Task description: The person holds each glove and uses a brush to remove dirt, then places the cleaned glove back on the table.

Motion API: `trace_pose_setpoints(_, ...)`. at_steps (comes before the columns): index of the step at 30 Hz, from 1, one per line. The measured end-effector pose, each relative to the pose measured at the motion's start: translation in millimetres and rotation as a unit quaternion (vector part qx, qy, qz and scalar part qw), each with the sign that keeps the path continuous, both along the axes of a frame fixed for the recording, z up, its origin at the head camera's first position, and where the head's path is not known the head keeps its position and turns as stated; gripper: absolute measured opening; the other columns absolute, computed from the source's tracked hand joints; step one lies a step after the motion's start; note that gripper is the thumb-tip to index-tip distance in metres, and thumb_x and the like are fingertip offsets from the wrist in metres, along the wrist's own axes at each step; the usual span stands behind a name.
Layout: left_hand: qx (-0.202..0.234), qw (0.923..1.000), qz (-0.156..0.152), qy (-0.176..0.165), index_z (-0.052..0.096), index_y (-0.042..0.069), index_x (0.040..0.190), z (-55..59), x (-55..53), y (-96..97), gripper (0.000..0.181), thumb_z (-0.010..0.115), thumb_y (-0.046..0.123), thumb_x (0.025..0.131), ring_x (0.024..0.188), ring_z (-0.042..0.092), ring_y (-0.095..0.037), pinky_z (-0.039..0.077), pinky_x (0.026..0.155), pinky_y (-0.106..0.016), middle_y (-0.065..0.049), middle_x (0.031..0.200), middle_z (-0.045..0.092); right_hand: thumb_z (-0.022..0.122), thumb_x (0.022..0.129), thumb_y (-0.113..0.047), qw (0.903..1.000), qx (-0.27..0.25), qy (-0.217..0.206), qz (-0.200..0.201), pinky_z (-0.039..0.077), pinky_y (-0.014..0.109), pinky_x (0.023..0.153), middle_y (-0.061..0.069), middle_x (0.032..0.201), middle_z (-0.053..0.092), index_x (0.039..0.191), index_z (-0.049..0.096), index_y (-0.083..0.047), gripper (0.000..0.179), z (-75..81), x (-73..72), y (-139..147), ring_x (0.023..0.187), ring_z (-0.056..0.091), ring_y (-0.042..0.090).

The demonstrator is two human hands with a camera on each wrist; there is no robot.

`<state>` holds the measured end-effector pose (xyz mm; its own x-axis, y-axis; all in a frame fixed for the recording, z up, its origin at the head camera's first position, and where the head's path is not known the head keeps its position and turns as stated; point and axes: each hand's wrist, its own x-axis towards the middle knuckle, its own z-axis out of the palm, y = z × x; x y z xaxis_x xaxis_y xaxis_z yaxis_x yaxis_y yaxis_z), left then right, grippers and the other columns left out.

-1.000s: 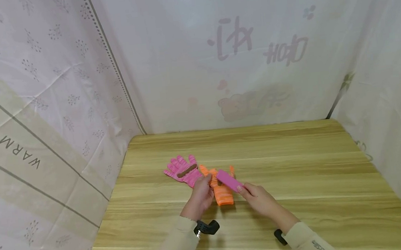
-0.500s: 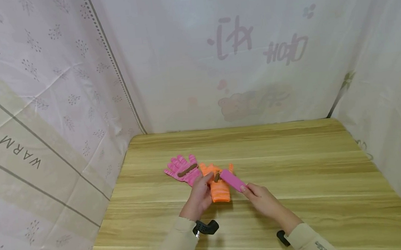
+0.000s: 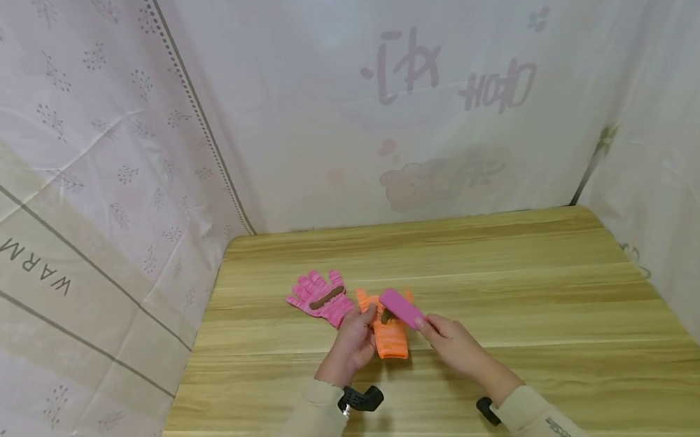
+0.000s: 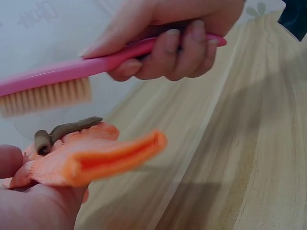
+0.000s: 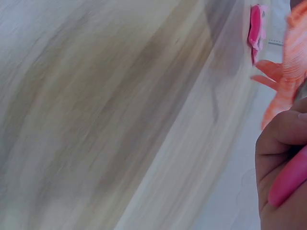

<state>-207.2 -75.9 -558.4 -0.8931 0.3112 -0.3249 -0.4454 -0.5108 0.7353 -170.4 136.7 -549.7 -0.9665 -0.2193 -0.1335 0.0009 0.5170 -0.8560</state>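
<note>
My left hand (image 3: 352, 343) grips an orange striped knit glove (image 3: 391, 343) by its side, thumb on top, holding it above the table. Across the glove lies a brown strip (image 4: 74, 127) that looks like soft clay, curled at one end. In my right hand (image 3: 457, 349) is a pink brush (image 3: 401, 308), fingers wrapped round its handle. The brush's pale bristles (image 4: 48, 96) point down just above the brown strip, with a small gap visible in the left wrist view. The right wrist view catches only the handle's end and part of the orange glove.
A pink striped glove (image 3: 333, 310) lies flat on the wooden table (image 3: 506, 267), left of the orange one, with another brown strip (image 3: 327, 297) across it. Patterned curtains (image 3: 314, 109) enclose the table at the back and sides. Black straps circle both wrists.
The orange glove shifted slightly left and up, then back right and down. The brush moved a little right, then back up and left over the glove. Both grips stay the same.
</note>
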Motion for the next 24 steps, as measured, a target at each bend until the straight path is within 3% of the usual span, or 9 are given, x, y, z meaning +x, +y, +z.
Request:
trace_pose_setpoints(3, -0.018, 0.9998, -0.006, 0.001, 0.046, 0.0, 0.14, -1.3, 0.1, 2.6, 0.037, 0.041, 0.021, 0.11, 0.106, 0.069, -0.015, 0.058, 0.094, -0.033, -0.002, 0.115, 0.068, 0.045, 0.106, -0.046, 0.9999, -0.004, 0.007, 0.007, 0.037, 0.026, 0.053, 0.006, 0.072, 0.052, 0.106, 0.064, -0.005, 0.045, 3.2, -1.0, -5.1, 0.061, 0.042, 0.013)
trace_pose_setpoints(6, -0.049, 0.9988, -0.002, 0.002, 0.048, 0.001, 0.136, -2.9, -1.4, 5.9, 0.034, 0.044, 0.022, 0.109, 0.094, 0.067, -0.01, 0.06, 0.082, -0.027, 0.0, 0.104, 0.065, 0.045, 0.107, -0.045, 0.9997, 0.002, 0.023, 0.009, 0.049, 0.031, 0.066, 0.013, 0.095, 0.069, 0.125, 0.064, -0.005, 0.047, 6.0, -1.7, -10.7, 0.078, 0.057, 0.015)
trace_pose_setpoints(9, -0.062, 0.998, -0.006, 0.01, 0.048, 0.002, 0.136, -2.4, -1.9, 7.9, 0.033, 0.045, 0.021, 0.109, 0.091, 0.065, -0.009, 0.059, 0.078, -0.026, 0.0, 0.101, 0.063, 0.045, 0.107, -0.044, 0.9996, 0.005, 0.029, 0.006, 0.049, 0.035, 0.075, 0.013, 0.112, 0.07, 0.135, 0.061, -0.008, 0.048, 9.1, -2.6, -15.5, 0.088, 0.057, 0.018)
trace_pose_setpoints(11, -0.067, 0.9976, -0.01, 0.015, 0.048, 0.003, 0.136, -1.3, -1.4, 8.5, 0.033, 0.045, 0.02, 0.109, 0.091, 0.065, -0.009, 0.059, 0.078, -0.026, 0.0, 0.101, 0.062, 0.044, 0.108, -0.043, 0.9997, 0.003, 0.022, 0.005, 0.045, 0.031, 0.068, 0.01, 0.1, 0.068, 0.13, 0.063, -0.011, 0.044, 11.3, -4.0, -18.0, 0.079, 0.053, 0.017)
trace_pose_setpoints(15, -0.066, 0.9975, -0.012, 0.023, 0.05, 0.003, 0.131, 0.0, -0.8, 9.4, 0.028, 0.045, 0.018, 0.108, 0.091, 0.064, -0.01, 0.059, 0.077, -0.027, 0.0, 0.1, 0.062, 0.044, 0.107, -0.046, 0.9998, 0.003, 0.013, 0.011, 0.038, 0.027, 0.057, 0.003, 0.074, 0.049, 0.113, 0.065, -0.012, 0.04, 13.5, -7.3, -21.3, 0.065, 0.044, 0.014)
trace_pose_setpoints(24, -0.059, 0.9975, -0.032, 0.024, 0.052, -0.004, 0.126, -1.1, -1.1, 9.9, 0.029, 0.04, 0.016, 0.109, 0.09, 0.069, -0.012, 0.061, 0.079, -0.03, -0.004, 0.098, 0.067, 0.044, 0.106, -0.048, 0.999, 0.029, 0.019, 0.029, 0.036, 0.027, 0.058, 0.0, 0.071, 0.045, 0.102, 0.063, -0.011, 0.042, 12.4, -11.1, -20.1, 0.064, 0.042, 0.014)
